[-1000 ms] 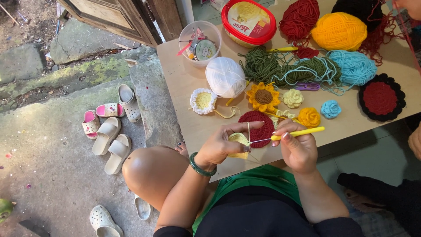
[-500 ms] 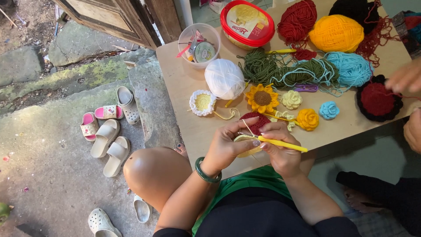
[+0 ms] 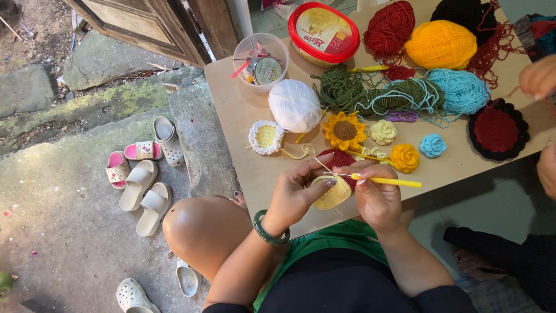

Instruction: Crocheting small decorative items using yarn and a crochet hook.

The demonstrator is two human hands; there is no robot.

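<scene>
My left hand (image 3: pixel 298 191) pinches a small pale-yellow crocheted round (image 3: pixel 332 195) at the table's near edge, with yarn running over its fingers. My right hand (image 3: pixel 376 194) grips a yellow-handled crochet hook (image 3: pixel 387 181) whose tip points left into the round. A dark red crocheted piece (image 3: pixel 340 159) lies just behind both hands. A sunflower (image 3: pixel 344 130), a cream rosette (image 3: pixel 383 132), an orange rosette (image 3: pixel 405 157) and a blue rosette (image 3: pixel 432 146) lie further back on the wooden table (image 3: pixel 237 116).
Yarn balls fill the far side: white (image 3: pixel 294 105), red (image 3: pixel 388 26), orange (image 3: pixel 440 43), light blue (image 3: pixel 462 90), green (image 3: pixel 370 93). A red-lidded tub (image 3: pixel 323 32) and a clear tub of tools (image 3: pixel 260 55) stand behind. Another person's hands (image 3: pixel 538 78) work at the right. Sandals (image 3: pixel 142 179) lie on the ground.
The crochet hook has tilted from pointing up-right to nearly level, and my hands have worked closer around the yellow round. The other person's hand has come in at the right edge.
</scene>
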